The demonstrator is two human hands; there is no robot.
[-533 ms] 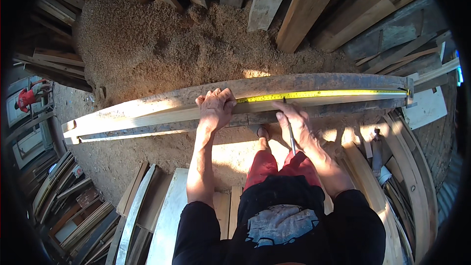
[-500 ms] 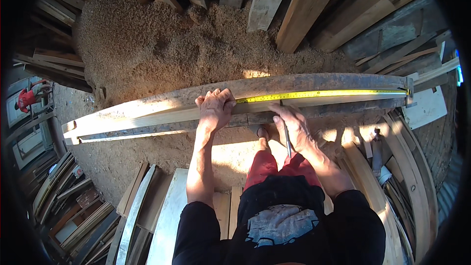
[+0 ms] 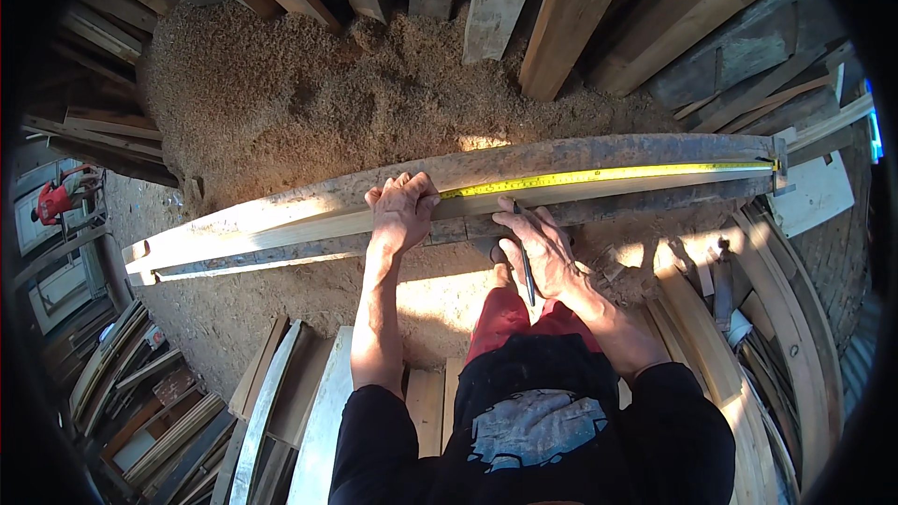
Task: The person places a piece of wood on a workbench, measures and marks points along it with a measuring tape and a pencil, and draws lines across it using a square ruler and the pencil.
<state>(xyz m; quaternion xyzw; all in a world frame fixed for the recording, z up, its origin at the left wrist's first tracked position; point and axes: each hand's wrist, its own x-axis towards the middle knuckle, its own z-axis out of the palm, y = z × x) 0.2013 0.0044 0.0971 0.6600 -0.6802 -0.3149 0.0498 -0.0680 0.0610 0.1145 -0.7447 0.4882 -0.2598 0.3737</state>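
A yellow tape measure point(image 3: 599, 175) is stretched along a long pale wooden board point(image 3: 327, 228), which lies on a thick, weathered beam point(image 3: 524, 159). At the tape's left end my left hand point(image 3: 402, 210) is closed round it, knuckles up and resting on the wood; the tape's case is hidden, if it is there. The tape's other end reaches the metal fitting point(image 3: 778, 165) at the beam's right end. My right hand point(image 3: 544, 251) holds a dark, slim pencil or pen point(image 3: 529, 279) among its bent fingers, fingertips at the board's near edge, just right of my left hand.
Sawdust point(image 3: 281, 103) is heaped behind the beam, with thick timbers point(image 3: 580, 19) leaning beyond. Planks point(image 3: 318, 421) and curved boards point(image 3: 786, 318) stand close on my near side, left and right. A person in a red shirt point(image 3: 52, 204) is far left.
My right hand has shifted slightly left, nearer my left hand, and the pencil or pen in it has swung. My left hand keeps its hold at the tape's end.
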